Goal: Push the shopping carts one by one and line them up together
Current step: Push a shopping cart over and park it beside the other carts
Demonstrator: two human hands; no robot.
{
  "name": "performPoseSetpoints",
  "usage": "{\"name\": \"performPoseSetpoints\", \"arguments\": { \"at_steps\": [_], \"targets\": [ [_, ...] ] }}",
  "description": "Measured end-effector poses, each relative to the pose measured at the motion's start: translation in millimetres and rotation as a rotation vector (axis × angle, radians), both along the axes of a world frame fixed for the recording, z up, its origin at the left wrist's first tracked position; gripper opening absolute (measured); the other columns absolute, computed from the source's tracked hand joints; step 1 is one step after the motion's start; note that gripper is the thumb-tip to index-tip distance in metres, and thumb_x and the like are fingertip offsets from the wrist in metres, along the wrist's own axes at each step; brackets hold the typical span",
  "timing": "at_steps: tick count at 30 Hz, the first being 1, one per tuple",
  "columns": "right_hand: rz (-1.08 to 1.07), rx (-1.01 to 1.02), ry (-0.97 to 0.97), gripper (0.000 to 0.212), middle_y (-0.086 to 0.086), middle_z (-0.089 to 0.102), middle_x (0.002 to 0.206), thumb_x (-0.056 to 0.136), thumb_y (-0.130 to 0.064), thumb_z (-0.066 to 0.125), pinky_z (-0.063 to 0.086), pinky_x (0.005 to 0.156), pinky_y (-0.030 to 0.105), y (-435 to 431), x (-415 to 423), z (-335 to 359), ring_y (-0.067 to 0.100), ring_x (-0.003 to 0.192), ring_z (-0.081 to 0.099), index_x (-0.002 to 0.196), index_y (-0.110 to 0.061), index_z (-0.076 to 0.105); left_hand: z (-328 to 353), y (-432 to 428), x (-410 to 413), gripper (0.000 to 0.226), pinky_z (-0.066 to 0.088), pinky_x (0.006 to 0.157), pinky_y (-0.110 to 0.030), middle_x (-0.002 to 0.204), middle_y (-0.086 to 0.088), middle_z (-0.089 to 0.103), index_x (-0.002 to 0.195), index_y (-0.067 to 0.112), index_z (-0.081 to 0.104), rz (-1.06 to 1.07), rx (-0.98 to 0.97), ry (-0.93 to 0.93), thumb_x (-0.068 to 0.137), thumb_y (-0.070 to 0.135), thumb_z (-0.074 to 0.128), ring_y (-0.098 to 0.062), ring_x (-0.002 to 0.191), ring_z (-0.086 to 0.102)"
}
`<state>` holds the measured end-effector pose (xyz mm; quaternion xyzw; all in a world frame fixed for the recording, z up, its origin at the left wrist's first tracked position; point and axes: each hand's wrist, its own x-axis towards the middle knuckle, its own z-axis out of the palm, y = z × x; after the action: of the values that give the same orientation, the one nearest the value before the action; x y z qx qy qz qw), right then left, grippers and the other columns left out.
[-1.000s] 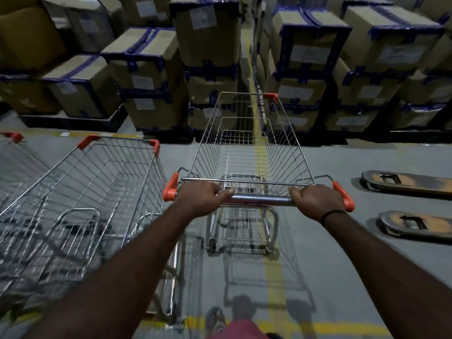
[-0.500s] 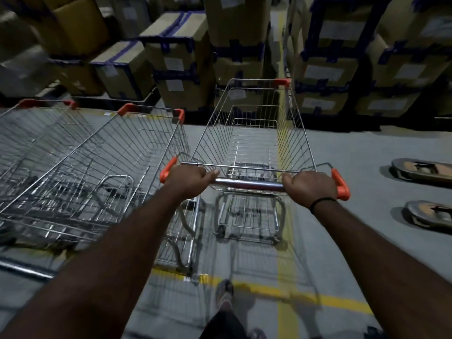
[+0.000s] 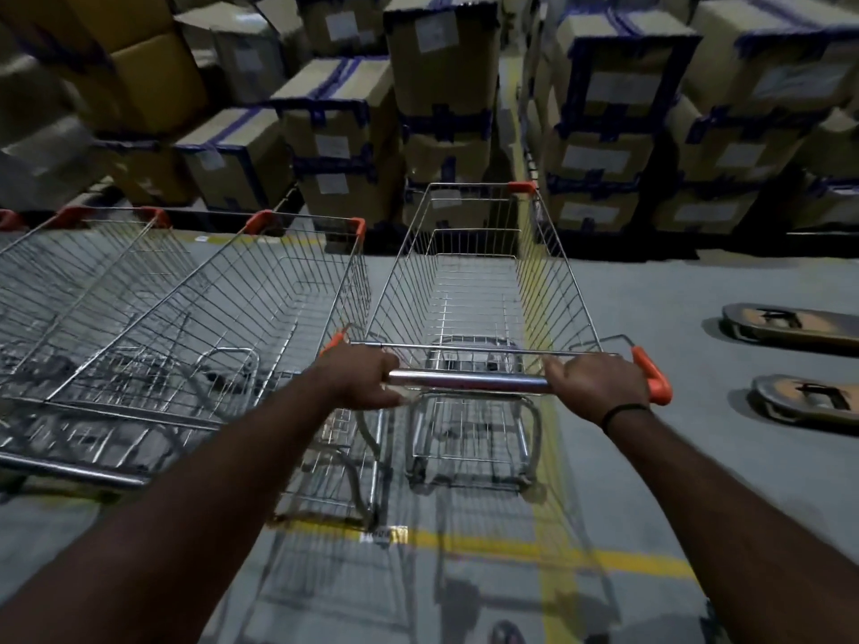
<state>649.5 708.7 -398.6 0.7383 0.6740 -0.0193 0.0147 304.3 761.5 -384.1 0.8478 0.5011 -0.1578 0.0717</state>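
The pushed cart (image 3: 553, 290) is seen on the grey floor (image 3: 697, 457), straight ahead of the person, its wire basket empty. Its long axis is laid directly away from the body, toward the stacked cartons (image 3: 441, 86) at the far end. Its handle bar (image 3: 469, 382) is held crosswise at arm's length. The left hand (image 3: 358, 376) is wrapped round the bar's left end, fingers curled under the metal. The right hand (image 3: 592, 388) is clenched round the right end, just inside the orange end cap (image 3: 653, 376); a black band (image 3: 623, 413) is worn on that wrist.

Just beside the cart, on its left, the neighbouring cart (image 3: 279, 290) is parked roughly parallel, the two baskets near enough that touching or apart cannot be told. A third cart (image 3: 93, 271) is ranged further left. The left hand is therefore the one nearer the row.

The step in hand is judged to be the final squaring-up: the front rim appears set slightly further toward the cartons than the neighbour's, though wide-angle distortion leaves this uncertain. A small correction along the long axis may be called for, with the left side kept off the neighbour's wires.

A yellow line (image 3: 604, 557) is painted across the floor under the arms, and two flat dark objects (image 3: 790, 325) are lying well apart to the right
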Motion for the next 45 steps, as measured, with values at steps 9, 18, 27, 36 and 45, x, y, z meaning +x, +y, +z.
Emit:
{"name": "performPoseSetpoints", "arguments": {
  "at_steps": [9, 18, 27, 36, 45],
  "targets": [
    [-0.019, -0.024, -0.061, 0.072, 0.004, 0.064, 0.073, 0.097, -0.060, 0.017, 0.052, 0.074, 0.036, -45, -21, 1, 0.022, 0.072, 0.060, 0.074, -0.016, 0.069, -9, -39, -33, 0.027, 0.022, 0.120, -0.053, 0.097, 0.008, 0.072, 0.112, 0.033, 0.060, -0.022, 0.120, 0.001, 0.093, 0.051, 0.054, -0.015, 0.096, 0.067],
    [-0.038, -0.034, -0.046, 0.065, 0.005, 0.063, 0.077, 0.098, -0.057, 0.022, 0.051, 0.077, 0.036, -84, -35, 9, 0.025, 0.077, 0.060, 0.076, -0.017, 0.069, -1, -84, -41, 0.022, 0.032, 0.111, -0.045, 0.099, 0.001, 0.073, 0.107, 0.028, 0.058, 0.004, 0.176, 0.008, 0.092, 0.042, 0.052, -0.022, 0.097, 0.068],
    [-0.052, -0.033, -0.046, 0.064, 0.006, 0.064, 0.079, 0.099, -0.056, 0.026, 0.049, 0.075, 0.036, -112, -42, 15, 0.027, 0.079, 0.061, 0.077, -0.014, 0.069, 3, -115, -44, 0.022, 0.045, 0.097, -0.036, 0.104, 0.000, 0.071, 0.110, 0.026, 0.058, -0.002, 0.203, -0.036, 0.094, 0.040, 0.050, -0.023, 0.101, 0.066],
    [-0.048, -0.011, -0.041, 0.066, 0.004, 0.062, 0.072, 0.100, -0.057, 0.026, 0.045, 0.065, 0.033, -131, -41, 11, 0.022, 0.070, 0.059, 0.074, -0.014, 0.068, -10, -129, -47, 0.022, 0.036, 0.111, -0.046, 0.098, 0.002, 0.072, 0.107, 0.027, 0.058, -0.018, 0.233, -0.023, 0.091, 0.041, 0.052, -0.021, 0.096, 0.068],
    [-0.046, -0.003, -0.052, 0.067, 0.003, 0.061, 0.068, 0.098, -0.058, 0.024, 0.050, 0.068, 0.031, -145, -40, 6, 0.021, 0.067, 0.059, 0.069, -0.015, 0.066, -10, -145, -47, 0.023, 0.040, 0.105, -0.041, 0.098, 0.003, 0.071, 0.107, 0.029, 0.058, 0.001, 0.247, -0.048, 0.089, 0.043, 0.055, -0.021, 0.096, 0.067]
  ]
}}
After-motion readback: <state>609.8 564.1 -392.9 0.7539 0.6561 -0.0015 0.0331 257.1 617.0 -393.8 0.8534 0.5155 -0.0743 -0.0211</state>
